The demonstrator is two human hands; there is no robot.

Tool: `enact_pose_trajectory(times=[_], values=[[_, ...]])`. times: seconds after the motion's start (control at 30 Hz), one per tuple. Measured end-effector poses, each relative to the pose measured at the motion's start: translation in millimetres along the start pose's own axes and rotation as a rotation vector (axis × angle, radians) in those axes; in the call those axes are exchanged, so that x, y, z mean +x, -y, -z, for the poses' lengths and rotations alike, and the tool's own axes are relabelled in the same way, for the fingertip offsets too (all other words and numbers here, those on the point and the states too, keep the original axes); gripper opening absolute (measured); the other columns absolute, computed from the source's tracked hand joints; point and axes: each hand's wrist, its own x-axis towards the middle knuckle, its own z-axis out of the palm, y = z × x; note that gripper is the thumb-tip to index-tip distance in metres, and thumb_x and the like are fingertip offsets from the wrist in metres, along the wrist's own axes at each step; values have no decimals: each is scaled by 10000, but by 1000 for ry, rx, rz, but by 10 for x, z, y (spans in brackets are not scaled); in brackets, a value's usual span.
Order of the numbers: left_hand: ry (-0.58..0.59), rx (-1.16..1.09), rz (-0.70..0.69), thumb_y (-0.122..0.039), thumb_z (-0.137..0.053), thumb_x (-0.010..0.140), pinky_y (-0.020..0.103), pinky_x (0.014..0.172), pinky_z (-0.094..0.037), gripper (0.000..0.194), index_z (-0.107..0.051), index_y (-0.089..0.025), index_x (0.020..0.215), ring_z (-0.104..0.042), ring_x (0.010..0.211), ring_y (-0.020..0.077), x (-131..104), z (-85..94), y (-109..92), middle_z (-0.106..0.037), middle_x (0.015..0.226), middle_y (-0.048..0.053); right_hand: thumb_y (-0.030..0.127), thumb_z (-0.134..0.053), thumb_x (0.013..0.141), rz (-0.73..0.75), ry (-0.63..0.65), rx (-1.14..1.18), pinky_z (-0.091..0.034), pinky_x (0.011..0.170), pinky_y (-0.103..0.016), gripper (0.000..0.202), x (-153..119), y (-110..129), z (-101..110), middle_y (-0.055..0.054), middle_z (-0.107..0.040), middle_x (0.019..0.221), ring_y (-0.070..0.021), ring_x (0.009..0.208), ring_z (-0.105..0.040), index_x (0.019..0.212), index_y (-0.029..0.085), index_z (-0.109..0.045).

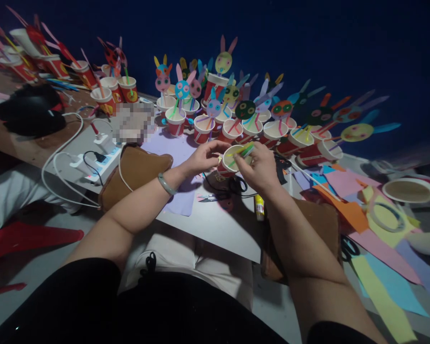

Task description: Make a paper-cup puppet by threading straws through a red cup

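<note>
Near the far rows of bunny cups (243, 122), a light, crushable red paper cup (228, 165) sat mid-table, best held by its rim. The left hand (200, 160) pinched it; the right hand (260, 167) gripped a bendy green straw (244, 151).

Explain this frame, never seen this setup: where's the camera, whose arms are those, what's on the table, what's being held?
There is no machine here. One camera sits on a person's head and looks forward and down, so the two bare arms are that person's own.

The left hand, with a pale green bangle on its wrist, steadies a red and white paper cup. The right hand pinches a green drinking straw over the cup's mouth.

On the grey table stand rows of finished cups with paper bunny faces on straws. Also there: coloured paper sheets, a yellow glue stick, small scissors and a white power strip.
</note>
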Motion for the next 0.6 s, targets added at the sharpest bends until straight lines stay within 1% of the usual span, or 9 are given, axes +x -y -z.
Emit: enact_pose_trajectory(times=[0.07, 0.1, 0.13, 0.2, 0.3, 0.43, 0.53, 0.6], values=[[106, 6, -21, -161, -800, 595, 350, 989, -553, 700, -670, -213, 1281, -667, 1258, 272, 12, 24, 44, -695, 1365, 117, 356, -604, 910, -20, 26, 145, -490, 863, -403, 217, 12, 30, 40, -117, -728, 995, -271, 931, -662, 936, 179, -728], [144, 29, -33, -146, -826, 552, 374, 1029, -544, 779, -656, -216, 1310, -642, 1305, 298, 18, 30, 73, -675, 1397, 123, 354, -603, 912, -26, 44, 212, -496, 864, -393, 221, 16, 50, 61, -110, -729, 990, -263, 927, -668, 949, 179, -733], [173, 59, -46, -139, -854, 517, 399, 1065, -531, 816, -660, -206, 1306, -635, 1314, 317, 24, 32, 104, -673, 1394, 130, 352, -609, 909, -29, 62, 265, -499, 859, -384, 221, 18, 71, 82, -103, -730, 981, -257, 922, -670, 955, 179, -739], [211, 114, -52, -158, -904, 484, 440, 1100, -518, 810, -684, -179, 1263, -656, 1269, 335, 33, 29, 157, -696, 1339, 143, 351, -633, 891, -34, 98, 325, -500, 837, -370, 214, 20, 106, 123, -94, -731, 960, -246, 902, -668, 940, 179, -750], [237, 167, -46, -204, -916, 522, 459, 1074, -537, 742, -700, -159, 1231, -686, 1198, 334, 34, 18, 190, -721, 1283, 153, 369, -664, 869, -43, 105, 333, -496, 805, -361, 203, 23, 124, 175, -82, -724, 909, -233, 854, -660, 870, 182, -743], [247, 218, -96, -301, -908, 595, 461, 1077, -537, 768, -656, -143, 1303, -671, 1232, 346, 18, -2, 178, -705, 1326, 176, 404, -696, 840, -13, 34, 225, -496, 794, -382, 201, 25, 104, 208, -69, -717, 881, -241, 838, -654, 806, 206, -714], [244, 219, -128, -413, -896, 656, 464, 1073, -536, 829, -591, -143, 1378, -659, 1257, 349, 12, -21, 206, -677, 1370, 189, 387, -690, 831, 0, -4, 127, -503, 841, -430, 169, 15, 98, 205, -90, -740, 930, -278, 902, -674, 817, 221, -719], [231, 206, -143, -473, -889, 677, 473, 1086, -527, 877, -545, -148, 1415, -644, 1286, 354, 13, -35, 262, -658, 1393, 192, 371, -685, 822, 5, -20, 81, -502, 875, -458, 149, 6, 106, 200, -100, -758, 978, -300, 950, -684, 833, 228, -723]])
